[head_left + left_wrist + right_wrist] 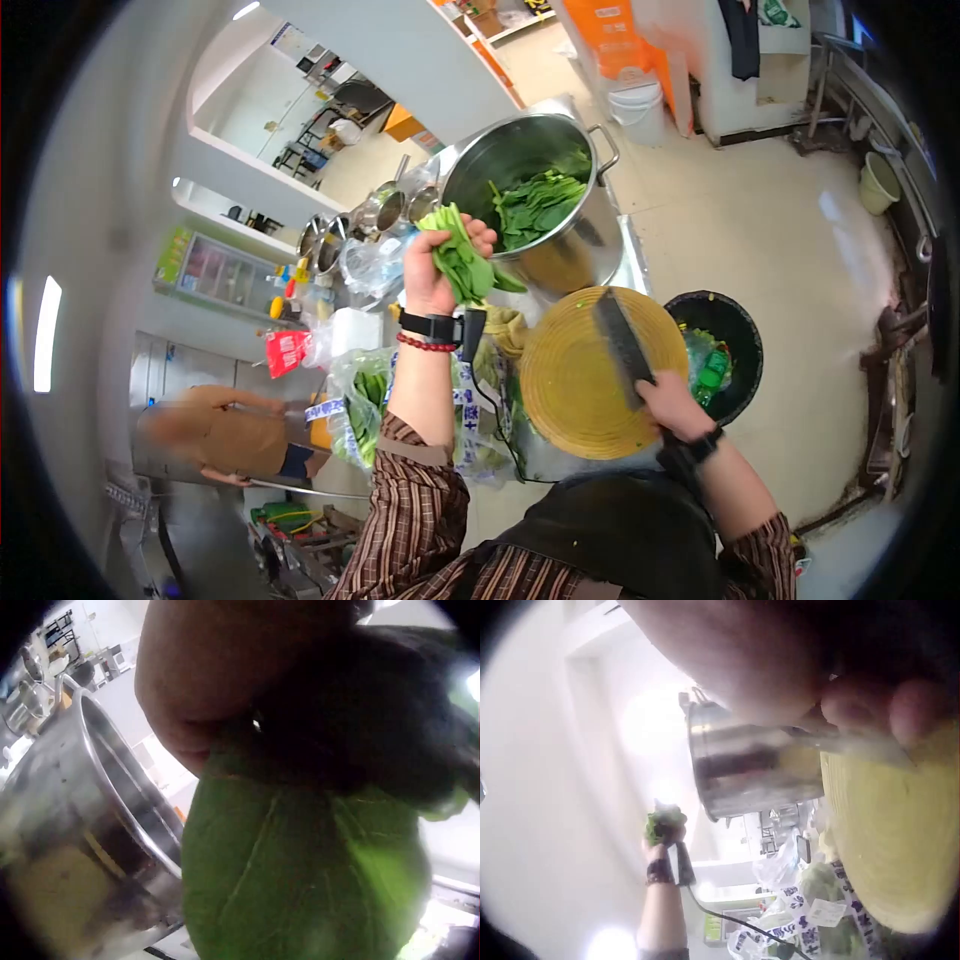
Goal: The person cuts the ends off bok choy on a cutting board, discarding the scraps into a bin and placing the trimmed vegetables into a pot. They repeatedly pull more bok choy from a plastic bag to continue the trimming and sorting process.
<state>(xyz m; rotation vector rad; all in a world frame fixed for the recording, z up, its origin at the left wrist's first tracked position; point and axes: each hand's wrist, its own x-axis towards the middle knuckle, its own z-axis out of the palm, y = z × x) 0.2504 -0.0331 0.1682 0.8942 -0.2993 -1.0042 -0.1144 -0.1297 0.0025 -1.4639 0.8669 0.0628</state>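
Observation:
My left hand (432, 268) grips a bunch of leafy greens (462, 262), held up just left of a large steel pot (590, 245). A broad leaf (300, 877) fills the lower part of the left wrist view. Cut greens (540, 208) lie inside the pot. With my right hand (672, 402) I hold a dark cleaver (625, 345) by its handle, its blade over the round yellow chopping board (560, 380). The right wrist view shows that hand's fingers (855, 705) curled above the board (889, 840).
Plastic bags of greens (365, 400) lie left of the board. A black bin (750, 360) with a green bottle (712, 372) stands to its right. Steel pans (383, 208) and clear plastic bags (372, 265) are left of the pot. Another person (240, 430) is at the far left.

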